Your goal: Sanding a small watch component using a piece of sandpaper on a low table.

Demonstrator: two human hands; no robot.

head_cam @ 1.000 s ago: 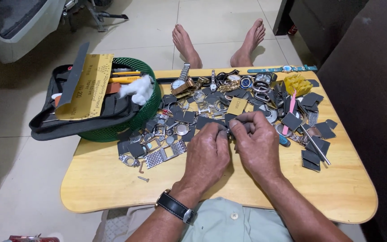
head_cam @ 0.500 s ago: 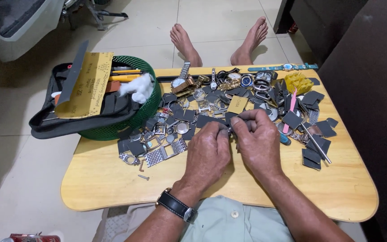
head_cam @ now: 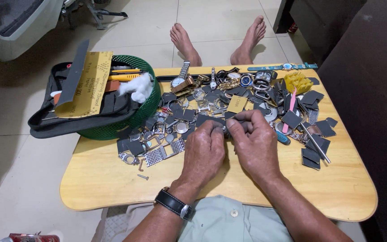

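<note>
My left hand and my right hand meet fingertip to fingertip over the middle of a low wooden table. Together they pinch a small dark metal watch part, mostly hidden by the fingers. A black-strapped wristwatch sits on my left wrist. Just beyond the hands spreads a heap of watch cases, metal bands and dark sandpaper squares.
A green mesh basket at the table's left rear holds a black tool pouch, a yellow sandpaper sheet and white cotton. A yellow sponge and pink stick lie at right. My bare feet rest beyond. A loose screw lies nearby.
Both hands stay together over the same spot; only the fingers have shifted slightly around the small part.
</note>
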